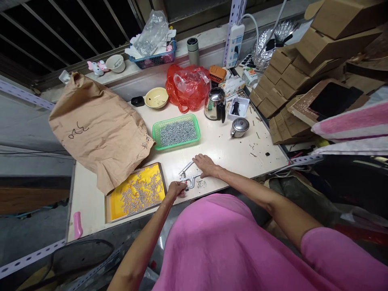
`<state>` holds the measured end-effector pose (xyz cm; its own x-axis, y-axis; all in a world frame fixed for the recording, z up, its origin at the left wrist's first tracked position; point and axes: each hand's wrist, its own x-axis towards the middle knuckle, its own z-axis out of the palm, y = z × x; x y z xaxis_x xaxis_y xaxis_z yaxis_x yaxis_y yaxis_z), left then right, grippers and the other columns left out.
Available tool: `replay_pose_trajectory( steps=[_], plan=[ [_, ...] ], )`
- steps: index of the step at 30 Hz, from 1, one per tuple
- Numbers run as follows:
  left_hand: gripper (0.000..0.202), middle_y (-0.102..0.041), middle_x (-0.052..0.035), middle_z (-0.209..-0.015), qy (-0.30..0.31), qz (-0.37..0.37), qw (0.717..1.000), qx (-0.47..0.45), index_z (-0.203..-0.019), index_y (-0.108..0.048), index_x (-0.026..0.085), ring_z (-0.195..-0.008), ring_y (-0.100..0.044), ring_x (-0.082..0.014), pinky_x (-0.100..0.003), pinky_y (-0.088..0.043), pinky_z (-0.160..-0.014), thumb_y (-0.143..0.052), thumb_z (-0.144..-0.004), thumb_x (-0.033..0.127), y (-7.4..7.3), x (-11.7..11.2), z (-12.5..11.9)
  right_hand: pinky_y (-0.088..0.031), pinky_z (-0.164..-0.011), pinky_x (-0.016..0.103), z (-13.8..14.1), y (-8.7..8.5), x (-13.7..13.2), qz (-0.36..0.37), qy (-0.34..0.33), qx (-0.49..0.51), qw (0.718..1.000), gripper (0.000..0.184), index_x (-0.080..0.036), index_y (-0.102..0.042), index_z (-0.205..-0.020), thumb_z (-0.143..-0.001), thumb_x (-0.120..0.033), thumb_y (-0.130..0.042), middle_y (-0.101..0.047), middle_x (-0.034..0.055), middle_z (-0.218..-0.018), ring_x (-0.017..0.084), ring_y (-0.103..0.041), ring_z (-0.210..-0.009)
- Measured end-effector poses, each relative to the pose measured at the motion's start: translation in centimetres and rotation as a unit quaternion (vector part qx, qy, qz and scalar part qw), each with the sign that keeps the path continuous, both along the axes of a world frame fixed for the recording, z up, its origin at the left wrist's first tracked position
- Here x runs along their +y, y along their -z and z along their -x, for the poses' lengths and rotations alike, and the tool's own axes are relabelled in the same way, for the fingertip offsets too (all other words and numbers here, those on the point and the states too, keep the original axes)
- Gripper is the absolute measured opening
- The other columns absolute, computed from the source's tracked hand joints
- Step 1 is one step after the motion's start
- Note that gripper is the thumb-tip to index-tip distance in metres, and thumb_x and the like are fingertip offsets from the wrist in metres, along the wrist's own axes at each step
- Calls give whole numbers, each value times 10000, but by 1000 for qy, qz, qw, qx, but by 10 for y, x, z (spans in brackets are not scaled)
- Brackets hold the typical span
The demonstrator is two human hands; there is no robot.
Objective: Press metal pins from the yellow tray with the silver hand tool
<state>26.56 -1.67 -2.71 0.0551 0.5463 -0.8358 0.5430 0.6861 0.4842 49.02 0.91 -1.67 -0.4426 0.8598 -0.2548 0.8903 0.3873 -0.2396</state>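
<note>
A plier-like metal hand tool lies near the table's front edge, its two handles spread apart. My right hand grips it from the right, the fingers at the end of the upper handle and the thumb by the lower one. On the tool's left, my left hand is closed in a pinch at its head, close to a small red spot; what the fingertips hold is too small to make out. Left of that hand is a yellow-lined tray with many small metal pins. Beyond the tool sits a green basket full of similar small metal pieces.
A large brown paper bag overlaps the tray's back edge. Farther back are a yellow bowl, a red plastic bag, a kettle and a lidded metal pot. Cardboard boxes are stacked on the right.
</note>
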Motion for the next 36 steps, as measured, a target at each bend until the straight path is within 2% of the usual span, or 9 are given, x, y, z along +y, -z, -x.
replay_pose_trajectory(
  steps=[9, 12, 14, 17, 20, 23, 27, 30, 36],
  plan=[
    [270, -457, 62, -425, -8, 5, 1000, 15, -594, -557, 148, -381, -411, -73, -239, -435, -483, -713, -693, 344, -6, -3, -3, -408, -863, 363, 1, 5, -1, -12, -8, -15, 1000, 726, -110, -532, -1195, -628, -433, -850, -552, 139, -1166, 280, -471, -1070],
    [259, -503, 26, -496, 53, -75, 991, 102, -631, -587, 149, -465, -505, -115, -263, -451, -545, -635, -777, 357, -11, -8, -4, -412, -846, 347, 3, 12, -3, -12, -12, -17, 1000, 532, -95, -593, -1091, -702, -384, -814, -574, 132, -1113, 261, -487, -1044],
    [223, -591, -27, -646, 129, -206, 954, 175, -700, -627, 152, -623, -591, -163, -284, -467, -626, -602, -815, 342, -16, -11, -10, -411, -842, 339, 4, 16, -5, -15, -12, -15, 1000, 451, -87, -614, -1049, -731, -349, -797, -580, 132, -1090, 252, -492, -1037],
    [131, -632, -85, -944, 265, -390, 860, 194, -904, -655, 173, -935, -592, -228, -324, -475, -782, -589, -844, 269, -19, -9, -30, -413, -849, 335, 6, 17, -6, -16, -6, -13, 1000, 416, -84, -629, -1030, -737, -330, -792, -586, 132, -1077, 254, -492, -1045],
    [277, -585, -103, -1130, 377, -463, 786, 158, -1097, -587, 184, -1065, -524, -251, -373, -460, -889, -630, -826, 216, -14, 3, -53, -416, -860, 336, 6, 12, -7, -14, 3, -8, 1000, 397, -93, -629, -1046, -762, -335, -766, -587, 137, -1086, 260, -491, -1060],
    [442, -559, -112, -1164, 440, -461, 754, 157, -1200, -508, 171, -1053, -510, -252, -399, -453, -910, -683, -797, 218, -8, 17, -68, -426, -861, 339, 4, 7, -10, -5, 15, -6, 1000, 510, -93, -590, -1134, -744, -364, -775, -575, 146, -1129, 268, -487, -1079],
    [545, -561, -117, -1128, 489, -430, 736, 187, -1249, -463, 149, -1042, -497, -261, -393, -460, -878, -714, -778, 259, -6, 26, -71, -432, -879, 346, -2, 6, -12, 15, 43, -17, 999, 693, -111, -523, -1237, -677, -386, -825, -551, 135, -1204, 268, -492, -1085],
    [512, -559, -116, -1117, 502, -412, 733, 205, -1247, -466, 156, -1056, -485, -261, -365, -468, -827, -689, -796, 247, -8, 26, -73, -426, -885, 337, -5, 8, -14, 17, 33, -23, 999, 536, -104, -574, -1166, -743, -362, -780, -577, 132, -1157, 262, -506, -1065],
    [166, -578, -102, -1025, 529, -373, 739, 187, -1019, -584, 170, -1052, -483, -254, -343, -465, -802, -590, -862, 223, -11, 28, -79, -405, -864, 331, -9, 7, -18, 9, -9, -12, 1000, 223, -88, -648, -1029, -877, -251, -637, -627, 132, -1043, 250, -538, -1043]
  ],
)
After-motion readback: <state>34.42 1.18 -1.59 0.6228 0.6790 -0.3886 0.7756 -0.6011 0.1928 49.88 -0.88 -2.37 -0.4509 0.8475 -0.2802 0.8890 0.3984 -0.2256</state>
